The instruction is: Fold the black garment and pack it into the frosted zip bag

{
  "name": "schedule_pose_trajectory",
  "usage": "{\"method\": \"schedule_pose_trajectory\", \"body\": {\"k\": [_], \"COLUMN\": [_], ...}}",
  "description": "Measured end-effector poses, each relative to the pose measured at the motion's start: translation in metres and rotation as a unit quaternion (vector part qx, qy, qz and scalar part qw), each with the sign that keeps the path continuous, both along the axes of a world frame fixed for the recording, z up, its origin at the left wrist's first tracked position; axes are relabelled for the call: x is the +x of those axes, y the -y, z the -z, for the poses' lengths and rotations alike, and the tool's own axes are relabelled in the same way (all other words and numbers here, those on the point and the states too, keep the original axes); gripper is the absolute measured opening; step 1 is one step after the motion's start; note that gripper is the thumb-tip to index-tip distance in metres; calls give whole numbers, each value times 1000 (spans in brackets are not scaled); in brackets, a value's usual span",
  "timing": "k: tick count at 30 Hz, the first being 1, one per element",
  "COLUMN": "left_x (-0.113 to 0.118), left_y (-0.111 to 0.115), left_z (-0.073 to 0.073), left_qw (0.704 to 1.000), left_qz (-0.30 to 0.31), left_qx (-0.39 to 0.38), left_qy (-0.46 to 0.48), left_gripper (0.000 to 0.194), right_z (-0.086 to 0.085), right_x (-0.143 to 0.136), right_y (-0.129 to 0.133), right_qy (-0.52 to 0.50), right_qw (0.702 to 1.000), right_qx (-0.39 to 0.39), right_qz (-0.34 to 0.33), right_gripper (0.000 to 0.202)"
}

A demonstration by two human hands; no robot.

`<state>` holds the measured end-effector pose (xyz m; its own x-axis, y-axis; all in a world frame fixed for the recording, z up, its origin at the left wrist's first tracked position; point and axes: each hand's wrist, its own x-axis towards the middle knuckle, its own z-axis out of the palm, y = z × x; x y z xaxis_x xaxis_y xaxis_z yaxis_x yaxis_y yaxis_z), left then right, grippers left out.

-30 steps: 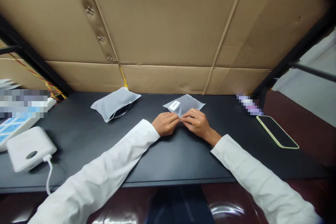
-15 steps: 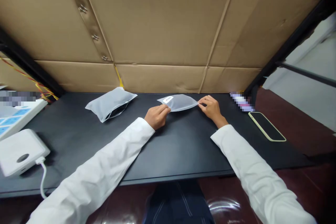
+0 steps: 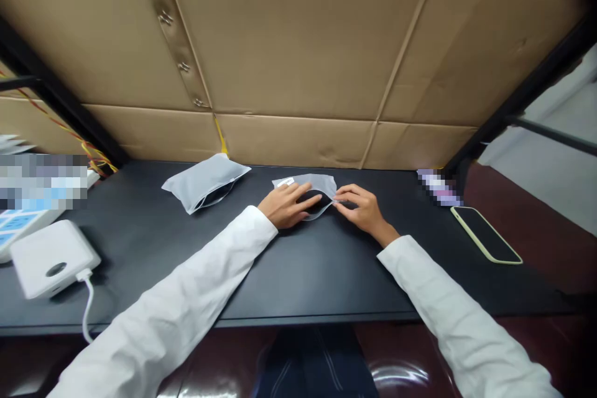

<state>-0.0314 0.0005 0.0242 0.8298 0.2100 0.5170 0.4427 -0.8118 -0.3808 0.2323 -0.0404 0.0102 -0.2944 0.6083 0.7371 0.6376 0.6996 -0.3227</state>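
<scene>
A frosted translucent bag with a small white label lies on the black table, its mouth gaping toward me. My left hand is on the bag's left part, fingers spread over the label's edge and the opening. At the bag's right corner, my right hand pinches the rim between thumb and fingertips. Another frosted bag rests further left, its opening partly apart, touched by neither hand.
A white box-shaped device with a cable and a white power strip are at the left. A phone and a blurred purple packet lie right. Cardboard stands behind the black table.
The bag's mouth has opened. My left hand has let go of its pinch and spread its fingers over the bag, while my right hand has moved slightly left and nearer me.
</scene>
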Motion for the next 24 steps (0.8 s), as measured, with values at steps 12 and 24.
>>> {"method": "schedule_pose_trajectory", "body": {"k": [12, 24], "left_x": [16, 17], "left_y": [-4, 14], "left_z": [9, 2], "left_qw": [993, 955], "left_qz": [-93, 240], "left_qx": [66, 120], "left_qy": [10, 129], "left_gripper": [24, 16], "right_z": [5, 7], "right_x": [-15, 9], "right_y": [1, -15], "right_qy": [-27, -122], "right_qw": [999, 985], "right_qx": [-46, -116], "right_qz": [6, 36], "right_gripper": [10, 7]}}
